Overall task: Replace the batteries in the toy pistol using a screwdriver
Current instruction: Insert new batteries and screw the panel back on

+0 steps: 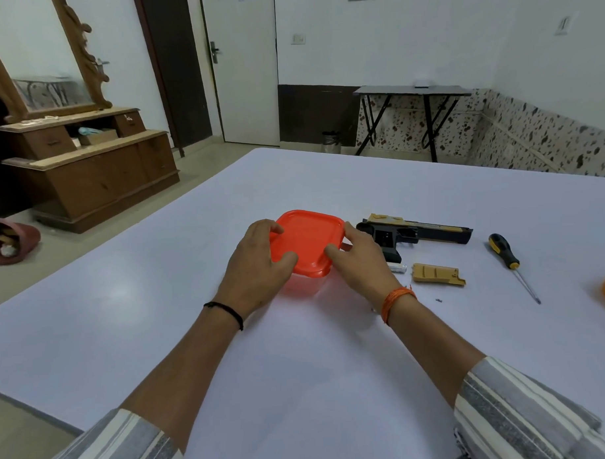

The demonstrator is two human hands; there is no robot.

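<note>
At the middle of the table (159,303), in the head view, both hands curl round the red lid (306,237) of a clear box: left hand (261,265) on its near-left corner, right hand (360,258) on the right edge. The toy pistol (414,234) lies just beyond, its tan cover (438,275), a battery (398,268) and the screwdriver (511,263) alongside. Likely opening the box: steady one side, peel a corner up gently.

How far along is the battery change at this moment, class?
Done: the tan cover is off the toy pistol, lying beside a loose battery and a tiny screw; the screwdriver is set down. In hand: the left hand and right hand grip the orange container, lid on. Left: fitting batteries, refitting and screwing the cover.
</note>
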